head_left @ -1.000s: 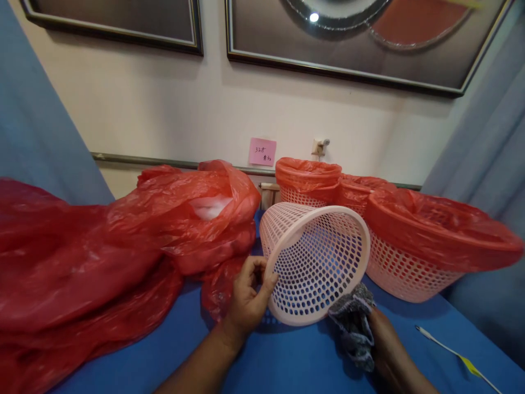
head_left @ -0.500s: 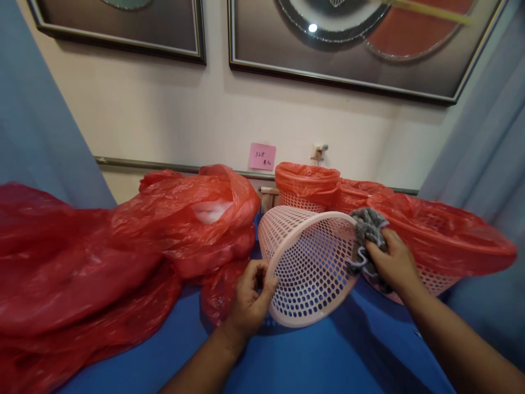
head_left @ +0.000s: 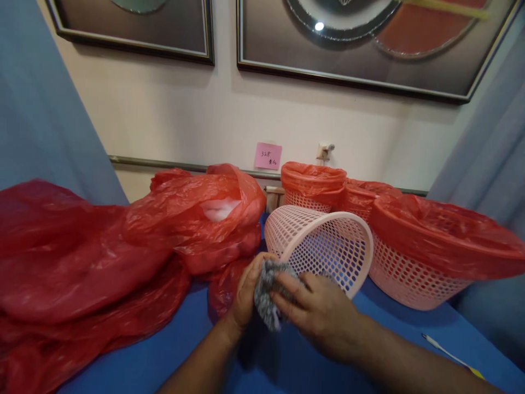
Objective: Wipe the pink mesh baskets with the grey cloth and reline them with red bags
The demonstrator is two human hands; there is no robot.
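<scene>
A pale pink perforated plastic wastebasket point(head_left: 286, 225) lies tipped on its side, its mouth turned towards me and to the right. My left hand point(head_left: 247, 290) is closed at the lower left of its rim, the fingertips partly hidden by a crumpled grey cloth point(head_left: 268, 298). My right hand point(head_left: 324, 312) is closed on that cloth and presses it against the rim beside my left hand. It covers the lower part of the basket's mouth.
Red plastic bags point(head_left: 197, 219) heap up on the left of the blue tabletop point(head_left: 394, 350). Baskets lined with red bags, a small one point(head_left: 314, 186) and a wide one point(head_left: 422, 273) among them, stand behind and at right. A white cable point(head_left: 445, 350) lies front right.
My right hand has carried the cloth from the right side of the rim to the lower left, next to my left hand. The view has shifted slightly, and the white cable now shows more fully.
</scene>
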